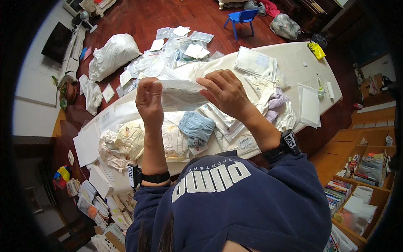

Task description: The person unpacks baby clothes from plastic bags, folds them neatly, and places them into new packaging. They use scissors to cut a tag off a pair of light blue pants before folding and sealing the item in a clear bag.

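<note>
My left hand (150, 96) grips one end of a flat, translucent plastic bag (184, 96), thumb on top. At the bag's other end my right hand (225, 91) pinches its upper corner between thumb and fingers. The bag is raised above the cream-covered table (286, 56); what lies inside it cannot be made out. Below it sit folded light-blue pants (196, 127) and cream printed baby clothes (127, 138). Near my right forearm is a lilac garment (277, 104) among pale clothes. A bagged white garment (255, 64) lies farther back.
Clear plastic packets (170, 50) heap beyond the table's far edge, beside a large white sack (113, 56). White sheets (89, 143) lie at the left end; a white pad (309, 105) and yellow bag (316, 50) at the right. A blue chair (242, 18) stands behind.
</note>
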`<state>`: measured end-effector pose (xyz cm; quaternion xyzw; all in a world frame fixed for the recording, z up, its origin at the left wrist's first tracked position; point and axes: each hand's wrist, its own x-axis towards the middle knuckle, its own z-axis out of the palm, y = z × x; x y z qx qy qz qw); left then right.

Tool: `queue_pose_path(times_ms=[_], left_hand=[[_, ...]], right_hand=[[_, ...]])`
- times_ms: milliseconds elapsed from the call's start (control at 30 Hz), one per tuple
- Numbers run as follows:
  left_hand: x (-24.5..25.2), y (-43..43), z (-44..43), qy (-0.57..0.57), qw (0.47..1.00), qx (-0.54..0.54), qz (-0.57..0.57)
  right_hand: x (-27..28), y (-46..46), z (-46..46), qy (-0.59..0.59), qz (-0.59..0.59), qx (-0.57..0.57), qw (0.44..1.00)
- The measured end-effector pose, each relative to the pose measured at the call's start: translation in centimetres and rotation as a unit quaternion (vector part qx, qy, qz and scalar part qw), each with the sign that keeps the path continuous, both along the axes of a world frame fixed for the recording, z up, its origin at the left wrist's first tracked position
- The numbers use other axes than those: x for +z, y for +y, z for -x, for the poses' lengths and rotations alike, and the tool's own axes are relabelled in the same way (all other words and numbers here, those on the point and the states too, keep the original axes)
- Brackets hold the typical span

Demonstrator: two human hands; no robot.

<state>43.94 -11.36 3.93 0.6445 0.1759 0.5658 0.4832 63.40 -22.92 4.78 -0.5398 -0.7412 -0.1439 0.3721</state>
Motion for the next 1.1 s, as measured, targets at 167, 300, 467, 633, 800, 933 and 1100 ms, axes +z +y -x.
queue_pose_path(times_ms=[167, 300, 467, 633, 800, 933, 1100], left_hand=[[-0.5, -0.2, 0.3, 0.004, 1.000, -0.003, 0.002], [-0.6, -0.1, 0.4, 0.014, 1.000, -0.010, -0.013], [-0.6, -0.2, 0.1, 0.013, 1.000, -0.008, -0.011], [-0.8, 0.0, -0.2, 0.032, 0.999, -0.023, -0.015], [-1.6, 0.0, -0.6, 0.061, 0.997, -0.052, -0.006], [-2.0, 0.1, -0.7, 0.068, 0.995, -0.068, 0.006], [-2.3, 0.1, -0.5, 0.075, 0.995, -0.058, 0.002]], right_hand=[[-0.7, -0.2, 0.9, -0.003, -0.051, -0.027, 0.998], [-0.7, -0.2, 0.9, 0.012, -0.051, -0.031, 0.998], [-0.6, -0.1, 0.9, 0.077, 0.026, -0.011, 0.997], [-1.2, 1.1, 0.9, 0.252, 0.152, 0.074, 0.953], [-1.9, 2.3, 1.2, 0.205, 0.273, 0.071, 0.937], [-2.1, 2.8, 1.9, 0.230, 0.294, 0.011, 0.928], [-2.7, 2.0, 2.8, 0.152, 0.191, -0.014, 0.970]])
